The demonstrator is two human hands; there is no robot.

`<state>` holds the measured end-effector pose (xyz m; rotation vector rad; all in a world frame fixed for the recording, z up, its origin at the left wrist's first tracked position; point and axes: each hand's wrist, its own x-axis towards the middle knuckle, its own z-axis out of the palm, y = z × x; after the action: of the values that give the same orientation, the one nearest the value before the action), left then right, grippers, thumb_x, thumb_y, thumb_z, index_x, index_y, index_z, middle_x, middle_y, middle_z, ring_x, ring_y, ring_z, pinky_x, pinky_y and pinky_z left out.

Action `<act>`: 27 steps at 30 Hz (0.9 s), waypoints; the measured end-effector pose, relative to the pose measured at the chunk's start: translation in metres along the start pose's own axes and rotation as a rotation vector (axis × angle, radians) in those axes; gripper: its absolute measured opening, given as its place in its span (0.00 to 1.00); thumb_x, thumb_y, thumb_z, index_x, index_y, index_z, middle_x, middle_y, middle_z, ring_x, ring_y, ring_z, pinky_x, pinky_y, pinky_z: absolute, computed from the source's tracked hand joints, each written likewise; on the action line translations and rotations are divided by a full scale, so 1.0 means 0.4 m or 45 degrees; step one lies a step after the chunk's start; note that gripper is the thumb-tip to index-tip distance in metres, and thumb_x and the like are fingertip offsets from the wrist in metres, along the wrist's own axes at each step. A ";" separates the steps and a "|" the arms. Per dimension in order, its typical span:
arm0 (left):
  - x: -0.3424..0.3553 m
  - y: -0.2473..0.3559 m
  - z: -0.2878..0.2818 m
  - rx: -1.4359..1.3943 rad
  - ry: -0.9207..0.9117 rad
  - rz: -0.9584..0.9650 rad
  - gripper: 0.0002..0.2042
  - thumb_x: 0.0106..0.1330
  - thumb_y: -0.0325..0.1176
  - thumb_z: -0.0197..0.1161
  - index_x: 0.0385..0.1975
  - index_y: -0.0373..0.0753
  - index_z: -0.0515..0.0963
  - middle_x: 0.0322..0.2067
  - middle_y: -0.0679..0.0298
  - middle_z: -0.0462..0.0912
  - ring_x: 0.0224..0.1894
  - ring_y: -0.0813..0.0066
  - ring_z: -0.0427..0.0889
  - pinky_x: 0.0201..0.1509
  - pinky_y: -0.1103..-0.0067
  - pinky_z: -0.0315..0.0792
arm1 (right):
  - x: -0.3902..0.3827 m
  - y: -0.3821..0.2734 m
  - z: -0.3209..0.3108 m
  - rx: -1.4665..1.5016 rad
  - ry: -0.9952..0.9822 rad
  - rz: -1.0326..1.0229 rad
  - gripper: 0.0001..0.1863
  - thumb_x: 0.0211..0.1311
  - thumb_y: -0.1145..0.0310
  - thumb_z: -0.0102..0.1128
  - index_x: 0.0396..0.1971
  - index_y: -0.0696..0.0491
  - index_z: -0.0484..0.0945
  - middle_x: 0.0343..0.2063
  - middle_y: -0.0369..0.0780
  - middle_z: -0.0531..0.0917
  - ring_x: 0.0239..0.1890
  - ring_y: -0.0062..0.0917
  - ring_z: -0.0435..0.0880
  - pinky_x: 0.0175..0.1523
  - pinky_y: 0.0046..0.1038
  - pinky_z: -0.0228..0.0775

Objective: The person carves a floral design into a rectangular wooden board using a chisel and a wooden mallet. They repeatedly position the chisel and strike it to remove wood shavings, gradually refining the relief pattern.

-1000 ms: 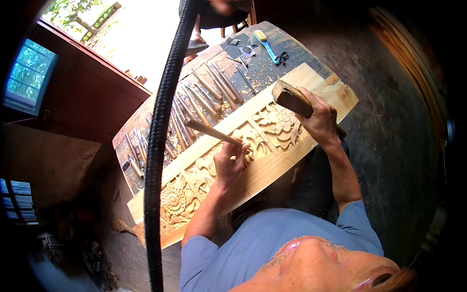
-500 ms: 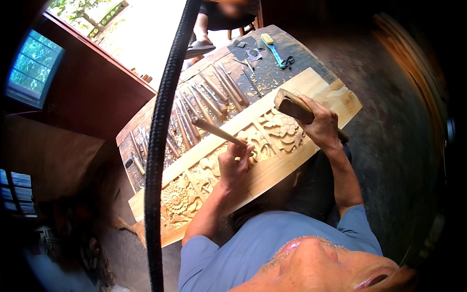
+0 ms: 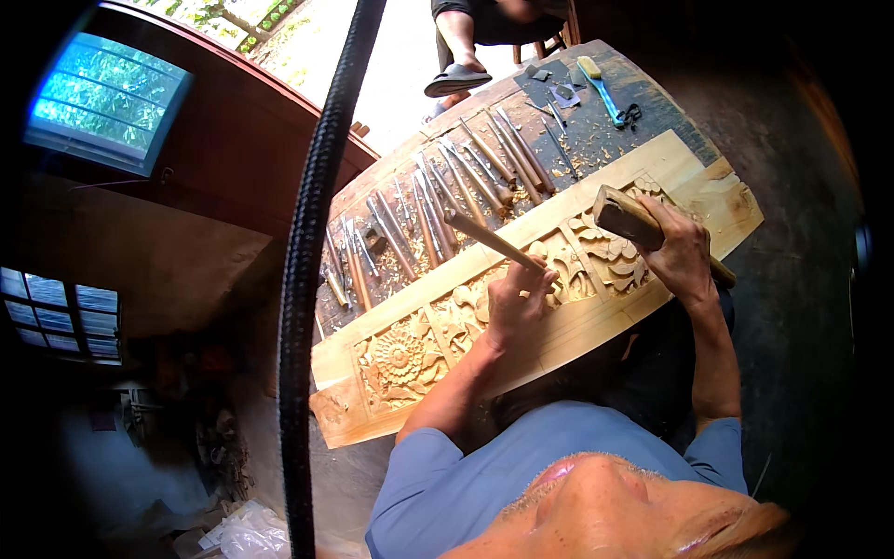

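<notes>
A long pale wooden board (image 3: 718,212) with flower and leaf relief carving lies diagonally across the worktable. My left hand (image 3: 512,303) grips a wooden-handled carving tool (image 3: 489,239) over the board's middle panel; the handle leans up to the left and its tip is hidden by my fingers. My right hand (image 3: 680,252) holds a dark wooden mallet (image 3: 629,220) above the right-hand carved panel, to the right of the tool's handle. A long row of chisels and gouges (image 3: 424,224) lies among wood shavings behind the board.
On the table's far end (image 3: 680,116) lie a blue-handled brush (image 3: 607,93) and small dark pieces (image 3: 566,98). Beyond it sits another person, whose sandalled foot (image 3: 458,82) shows. A black cable (image 3: 317,233) hangs across the view. Plastic bags (image 3: 251,531) lie at lower left.
The whole scene has shifted rightward in the picture since half a second ago, showing more of the room at left. Both my hands keep their holds and their places over the board.
</notes>
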<state>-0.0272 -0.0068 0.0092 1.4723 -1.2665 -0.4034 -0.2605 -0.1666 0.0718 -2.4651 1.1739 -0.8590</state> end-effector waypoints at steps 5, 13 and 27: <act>0.001 -0.001 0.007 0.020 0.005 -0.008 0.13 0.67 0.23 0.72 0.48 0.34 0.78 0.28 0.56 0.88 0.30 0.73 0.89 0.33 0.76 0.80 | 0.000 0.001 -0.008 -0.028 -0.093 0.012 0.30 0.49 0.71 0.76 0.57 0.53 0.81 0.48 0.46 0.88 0.48 0.42 0.88 0.52 0.37 0.81; 0.002 0.015 0.017 0.029 0.048 0.023 0.12 0.67 0.23 0.72 0.47 0.35 0.78 0.24 0.59 0.85 0.25 0.77 0.82 0.28 0.76 0.75 | -0.002 0.001 -0.013 0.001 -0.122 -0.061 0.32 0.47 0.70 0.77 0.57 0.53 0.81 0.46 0.45 0.88 0.46 0.42 0.88 0.51 0.37 0.81; 0.008 0.018 0.002 -0.051 -0.033 -0.034 0.10 0.69 0.22 0.70 0.46 0.33 0.77 0.27 0.59 0.88 0.28 0.78 0.86 0.31 0.79 0.77 | -0.008 0.006 -0.010 -0.112 -0.165 -0.092 0.32 0.45 0.70 0.78 0.56 0.51 0.82 0.39 0.45 0.88 0.39 0.41 0.88 0.47 0.37 0.81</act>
<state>-0.0302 -0.0085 0.0164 1.4553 -1.2533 -0.4641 -0.2661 -0.1656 0.0724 -2.6048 1.1064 -0.6675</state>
